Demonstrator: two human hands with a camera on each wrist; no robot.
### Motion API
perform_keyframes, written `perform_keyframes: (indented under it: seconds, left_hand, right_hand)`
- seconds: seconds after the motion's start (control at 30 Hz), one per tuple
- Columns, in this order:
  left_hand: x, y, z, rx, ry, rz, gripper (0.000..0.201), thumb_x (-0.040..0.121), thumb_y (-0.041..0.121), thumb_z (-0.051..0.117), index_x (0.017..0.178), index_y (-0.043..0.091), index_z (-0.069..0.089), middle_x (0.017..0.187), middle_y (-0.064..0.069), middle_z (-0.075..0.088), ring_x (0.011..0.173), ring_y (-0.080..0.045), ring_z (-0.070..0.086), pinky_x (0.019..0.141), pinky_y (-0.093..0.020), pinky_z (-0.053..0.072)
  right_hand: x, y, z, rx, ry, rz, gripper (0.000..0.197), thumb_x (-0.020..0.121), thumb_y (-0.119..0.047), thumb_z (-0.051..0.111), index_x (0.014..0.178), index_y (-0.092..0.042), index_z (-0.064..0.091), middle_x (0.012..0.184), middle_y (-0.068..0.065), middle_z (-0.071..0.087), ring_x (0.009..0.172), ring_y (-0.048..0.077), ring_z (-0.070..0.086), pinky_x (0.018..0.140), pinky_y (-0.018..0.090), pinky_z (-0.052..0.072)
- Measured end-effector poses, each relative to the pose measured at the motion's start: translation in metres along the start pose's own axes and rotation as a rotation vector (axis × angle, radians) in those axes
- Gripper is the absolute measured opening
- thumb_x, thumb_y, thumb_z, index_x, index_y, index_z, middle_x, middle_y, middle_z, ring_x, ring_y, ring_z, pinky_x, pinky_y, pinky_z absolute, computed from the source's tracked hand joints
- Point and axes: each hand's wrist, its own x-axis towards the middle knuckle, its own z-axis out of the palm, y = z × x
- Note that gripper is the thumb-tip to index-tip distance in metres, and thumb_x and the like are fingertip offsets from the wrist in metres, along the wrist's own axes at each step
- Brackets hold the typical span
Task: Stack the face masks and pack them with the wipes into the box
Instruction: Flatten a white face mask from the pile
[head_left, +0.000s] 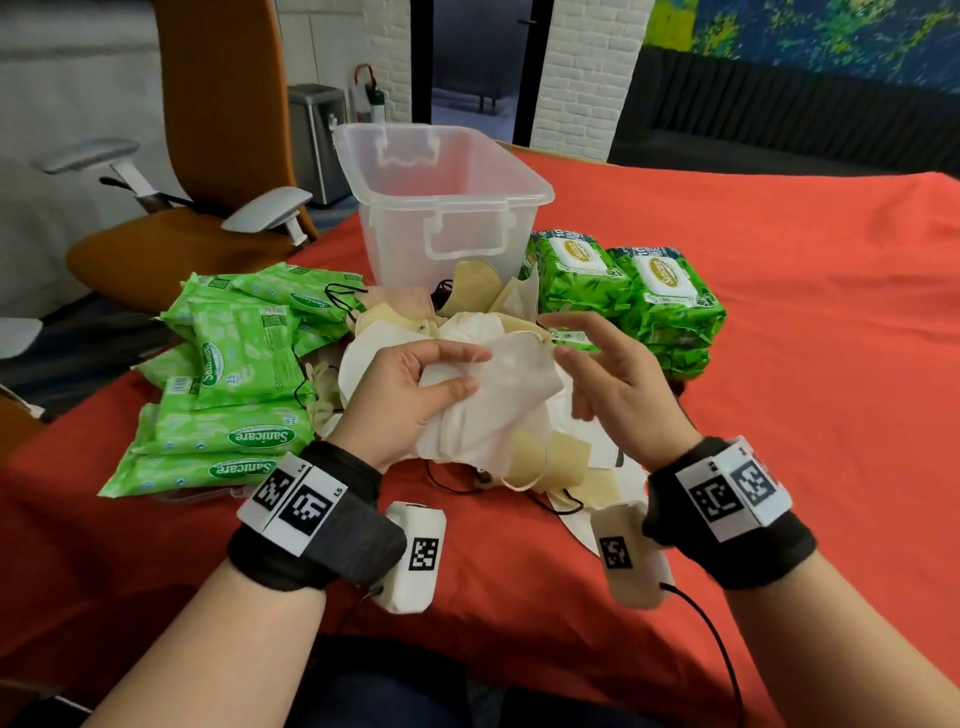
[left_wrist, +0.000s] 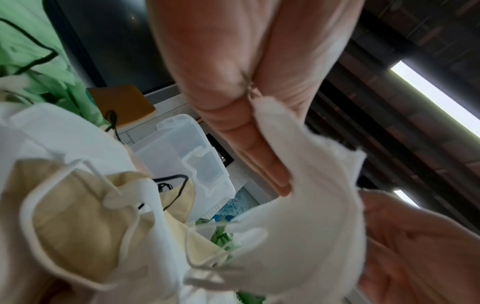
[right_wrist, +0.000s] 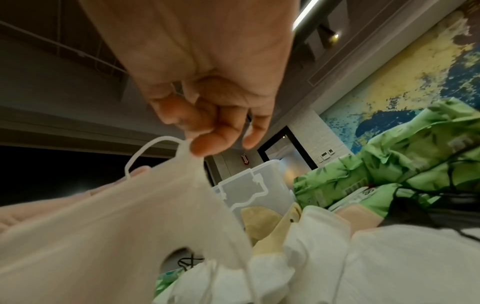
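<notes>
Just in front of the clear plastic box (head_left: 441, 192), which stands open on the red-covered worktop (head_left: 779, 364), lies a loose heap of face masks (head_left: 524, 457), white and pale yellow, with thin ear loops trailing out. One white mask (head_left: 498, 384), soft and creased, is lifted above that heap. The left hand (head_left: 410, 389) grips its near side, thumb and fingers (left_wrist: 259, 156) curled round the fabric. The right hand (head_left: 618, 384) is at the mask's other end, its fingers (right_wrist: 213, 144) bent and pinching the white ear loop at the corner. Left of the box sit flat light-green wipes packs (head_left: 234, 384), and right of it darker green wipes packs (head_left: 634, 291) are stacked.
</notes>
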Motion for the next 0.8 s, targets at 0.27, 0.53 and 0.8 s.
perform_keyframes:
  seconds: [0.27, 0.53, 0.8]
  left_hand:
    - [-0.003, 0.005, -0.002, 0.037, 0.002, -0.067, 0.037, 0.087, -0.008, 0.05, 0.092, 0.023, 0.07, 0.101, 0.013, 0.068, 0.105, 0.0, 0.06, 0.098, -0.018, 0.043]
    - [-0.003, 0.005, 0.001, 0.066, 0.038, -0.017, 0.026, 0.077, 0.0, 0.07, 0.087, 0.025, 0.071, 0.087, 0.021, 0.071, 0.097, 0.003, 0.063, 0.095, -0.018, 0.045]
    - [-0.003, 0.007, 0.004, 0.037, 0.051, -0.012, 0.031, 0.092, -0.001, 0.05, 0.105, 0.024, 0.061, 0.106, 0.015, 0.065, 0.107, -0.003, 0.058, 0.101, -0.027, 0.043]
  right_hand:
    - [0.002, -0.001, 0.011, -0.264, -0.085, 0.0, 0.053, 0.088, -0.055, 0.039, 0.055, -0.023, 0.067, 0.074, -0.002, 0.044, 0.078, 0.007, 0.046, 0.079, 0.027, 0.037]
    - [0.011, 0.001, 0.003, -0.312, 0.001, 0.101, 0.03, 0.085, -0.025, 0.065, 0.111, -0.012, 0.06, 0.101, -0.006, 0.055, 0.097, 0.012, 0.051, 0.083, 0.024, 0.039]
    - [0.014, -0.001, 0.003, 0.186, 0.094, 0.094, 0.028, 0.079, 0.001, 0.068, 0.064, -0.013, 0.048, 0.062, 0.003, 0.052, 0.063, 0.015, 0.049, 0.064, 0.027, 0.041]
